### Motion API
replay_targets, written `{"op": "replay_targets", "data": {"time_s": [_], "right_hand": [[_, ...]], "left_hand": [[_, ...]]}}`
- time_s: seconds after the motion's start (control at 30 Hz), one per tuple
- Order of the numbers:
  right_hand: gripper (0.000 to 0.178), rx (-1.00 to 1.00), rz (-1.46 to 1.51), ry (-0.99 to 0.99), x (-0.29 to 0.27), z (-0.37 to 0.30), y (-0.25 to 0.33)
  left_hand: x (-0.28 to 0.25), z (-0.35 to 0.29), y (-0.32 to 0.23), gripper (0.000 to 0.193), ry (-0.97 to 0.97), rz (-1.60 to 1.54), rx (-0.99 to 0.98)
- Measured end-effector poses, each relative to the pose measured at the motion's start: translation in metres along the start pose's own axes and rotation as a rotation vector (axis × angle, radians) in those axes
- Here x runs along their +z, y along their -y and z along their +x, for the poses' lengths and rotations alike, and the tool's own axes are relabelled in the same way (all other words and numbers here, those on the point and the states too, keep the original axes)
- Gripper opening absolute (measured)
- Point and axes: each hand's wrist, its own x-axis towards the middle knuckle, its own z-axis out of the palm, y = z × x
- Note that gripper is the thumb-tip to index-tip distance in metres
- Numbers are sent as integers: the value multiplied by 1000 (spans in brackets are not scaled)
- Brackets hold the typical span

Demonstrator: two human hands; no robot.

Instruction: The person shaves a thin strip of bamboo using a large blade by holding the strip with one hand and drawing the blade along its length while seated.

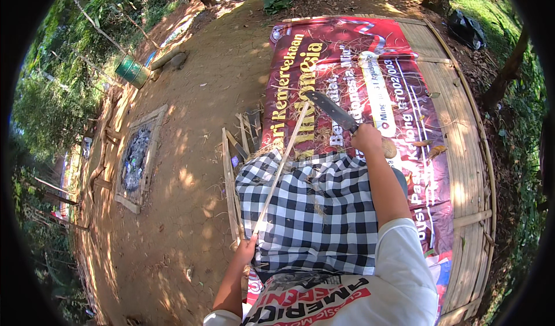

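Note:
My right hand (367,139) is closed round the handle of a machete (334,111). Its broad dark blade points up and to the left. My left hand (247,249), lower down, grips the near end of a long, thin pale stick (280,176), which looks like split bamboo. The stick slants up and away over a black-and-white checked cloth (324,210) spread across my lap. At its far end the stick meets or passes close to the blade near the tip; whether they touch I cannot tell. Thin shavings lie on the cloth.
A dark red printed banner (347,43), strewn with shavings, covers part of a bamboo platform (462,170). Wood strips (229,181) lie at the left edge. Farther left are a framed ash pit (136,158) and a green drum (132,71). A black bag (466,29) sits far right.

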Motion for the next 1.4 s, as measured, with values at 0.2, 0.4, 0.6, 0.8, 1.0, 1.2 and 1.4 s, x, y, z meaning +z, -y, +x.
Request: {"op": "replay_targets", "data": {"time_s": [0.2,0.4,0.6,0.8,1.0,1.2,1.4], "right_hand": [[27,-12,59,32,4,-1,-14],[27,2,158,2,-21,-6,-19],[25,-24,209,-27,-41,-10,-23],[26,83,230,-61,-48,-8,-23],[32,14,260,-139,-38,-4,-15],[30,-261,417,-263,-34,-16,21],[40,-729,234,-250,-3,-32,49]], "left_hand": [[0,-8,-6,66,-66,-22,-79],[-15,-20,-11,61,-23,-97,-159],[-19,-45,-54,55,123,-231,-229],[-26,-36,-60,57,242,-307,-333],[-31,-8,-45,62,380,-363,-463],[-29,17,-22,63,495,-395,-538],[-16,24,6,71,212,-91,-349]]}}
